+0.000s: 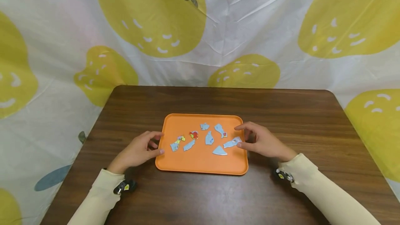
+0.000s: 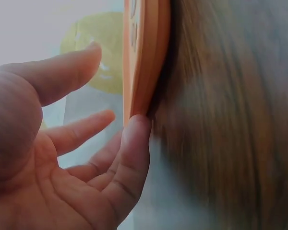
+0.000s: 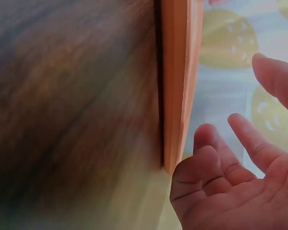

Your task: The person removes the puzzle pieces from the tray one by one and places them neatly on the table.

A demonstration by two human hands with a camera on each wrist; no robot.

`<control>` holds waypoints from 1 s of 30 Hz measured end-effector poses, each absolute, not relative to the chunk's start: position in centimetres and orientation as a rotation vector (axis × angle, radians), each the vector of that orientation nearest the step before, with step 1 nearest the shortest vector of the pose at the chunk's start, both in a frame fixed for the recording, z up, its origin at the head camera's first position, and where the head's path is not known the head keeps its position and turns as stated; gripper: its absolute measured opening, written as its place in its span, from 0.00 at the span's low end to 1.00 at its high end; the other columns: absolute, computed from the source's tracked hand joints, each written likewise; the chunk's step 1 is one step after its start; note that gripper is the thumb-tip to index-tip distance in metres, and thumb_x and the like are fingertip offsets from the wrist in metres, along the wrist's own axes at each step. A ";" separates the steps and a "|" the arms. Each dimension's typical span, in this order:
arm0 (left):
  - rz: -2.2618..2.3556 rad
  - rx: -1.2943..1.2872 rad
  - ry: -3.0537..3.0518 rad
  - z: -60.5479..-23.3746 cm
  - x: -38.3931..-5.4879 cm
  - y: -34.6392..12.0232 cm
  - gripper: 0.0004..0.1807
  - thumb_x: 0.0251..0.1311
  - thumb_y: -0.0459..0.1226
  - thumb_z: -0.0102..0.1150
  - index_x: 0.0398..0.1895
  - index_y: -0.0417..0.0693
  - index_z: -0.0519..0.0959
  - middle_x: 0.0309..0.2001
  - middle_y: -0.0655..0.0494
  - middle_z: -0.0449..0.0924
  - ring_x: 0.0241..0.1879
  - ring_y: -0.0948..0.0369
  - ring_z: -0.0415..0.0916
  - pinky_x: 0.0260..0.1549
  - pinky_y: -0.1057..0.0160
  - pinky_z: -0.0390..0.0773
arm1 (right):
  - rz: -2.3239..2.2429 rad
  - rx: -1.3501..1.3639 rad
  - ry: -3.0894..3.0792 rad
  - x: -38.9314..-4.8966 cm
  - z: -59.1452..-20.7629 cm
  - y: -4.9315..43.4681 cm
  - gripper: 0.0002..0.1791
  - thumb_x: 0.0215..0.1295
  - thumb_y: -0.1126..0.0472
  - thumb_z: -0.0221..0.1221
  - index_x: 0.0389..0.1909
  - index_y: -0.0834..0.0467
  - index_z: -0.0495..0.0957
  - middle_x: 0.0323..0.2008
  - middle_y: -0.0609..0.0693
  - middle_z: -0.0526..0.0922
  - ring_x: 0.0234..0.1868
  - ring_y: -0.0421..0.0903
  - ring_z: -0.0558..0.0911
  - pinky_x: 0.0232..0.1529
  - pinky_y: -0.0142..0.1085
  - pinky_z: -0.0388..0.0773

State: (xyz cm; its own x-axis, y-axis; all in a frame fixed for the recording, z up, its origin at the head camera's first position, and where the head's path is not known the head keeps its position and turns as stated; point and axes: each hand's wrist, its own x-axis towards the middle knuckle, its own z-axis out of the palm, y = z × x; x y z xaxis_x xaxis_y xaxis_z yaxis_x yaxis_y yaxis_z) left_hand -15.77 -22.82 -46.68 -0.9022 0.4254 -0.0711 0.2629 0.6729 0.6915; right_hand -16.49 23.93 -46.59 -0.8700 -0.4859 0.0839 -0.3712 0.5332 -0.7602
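An orange tray (image 1: 193, 164) lies on the table between my two hands. On it are several flat, irregular light-blue pieces with printed pictures, among them a triangular piece (image 1: 220, 151), a piece with a red print (image 1: 193, 135) and one with yellow and green print (image 1: 177, 143). My left hand (image 1: 137, 152) is at the tray's left rim; in the left wrist view a fingertip meets the tray's side (image 2: 151, 57) while the thumb stands apart. My right hand (image 1: 264, 141) is at the right rim, thumb and index spread above it, near a long piece (image 1: 232, 142). Neither hand grips anything.
The dark wooden table (image 1: 215, 200) extends around the tray on all sides. Behind it hangs a white cloth (image 1: 175, 74) with large yellow fruit prints. Each wrist bears a dark strapped device, such as the one on the left wrist (image 1: 125, 186).
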 end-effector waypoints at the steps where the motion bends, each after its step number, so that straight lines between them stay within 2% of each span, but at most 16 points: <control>1: 1.065 0.535 2.644 -46.7 -15.8 -22.8 0.32 0.66 0.41 0.73 0.70 0.41 0.75 0.59 0.41 0.81 0.45 0.58 0.84 0.39 0.65 0.82 | -1.256 -0.741 2.625 -16.5 -46.7 23.8 0.30 0.63 0.55 0.76 0.64 0.57 0.79 0.35 0.52 0.81 0.31 0.42 0.78 0.31 0.33 0.77; 4: 1.119 0.444 2.597 -46.8 -15.8 -22.7 0.29 0.68 0.40 0.70 0.69 0.42 0.76 0.62 0.41 0.81 0.46 0.57 0.84 0.40 0.63 0.83 | -1.265 -0.742 2.621 -16.7 -47.0 23.5 0.29 0.62 0.56 0.77 0.63 0.57 0.80 0.33 0.51 0.80 0.30 0.40 0.77 0.32 0.33 0.76; 6: 1.151 0.382 2.575 -46.8 -15.8 -22.6 0.26 0.70 0.39 0.68 0.69 0.42 0.77 0.62 0.42 0.81 0.47 0.56 0.84 0.41 0.62 0.83 | -1.270 -0.736 2.620 -16.8 -47.2 23.4 0.29 0.61 0.55 0.77 0.62 0.57 0.81 0.39 0.53 0.84 0.29 0.41 0.76 0.32 0.33 0.76; 11: 1.170 0.328 2.554 -46.9 -15.9 -22.4 0.23 0.71 0.38 0.67 0.67 0.43 0.78 0.59 0.44 0.83 0.45 0.57 0.82 0.43 0.60 0.82 | -1.250 -0.732 2.625 -17.2 -47.7 23.2 0.31 0.60 0.55 0.78 0.63 0.57 0.81 0.54 0.53 0.88 0.34 0.45 0.77 0.36 0.33 0.74; 19: 1.190 0.288 2.541 -46.9 -16.2 -22.3 0.21 0.70 0.37 0.66 0.64 0.44 0.80 0.55 0.43 0.82 0.41 0.56 0.78 0.40 0.61 0.79 | -1.143 -0.791 2.685 -17.9 -48.0 23.0 0.28 0.56 0.59 0.80 0.58 0.57 0.85 0.51 0.50 0.89 0.43 0.44 0.80 0.41 0.34 0.75; 30: 1.245 0.266 2.508 -47.1 -16.3 -22.0 0.21 0.69 0.38 0.68 0.62 0.41 0.81 0.54 0.42 0.82 0.40 0.56 0.78 0.39 0.63 0.78 | -1.025 -0.833 2.671 -18.4 -47.9 22.8 0.16 0.58 0.64 0.77 0.48 0.57 0.89 0.43 0.47 0.87 0.37 0.42 0.79 0.39 0.32 0.77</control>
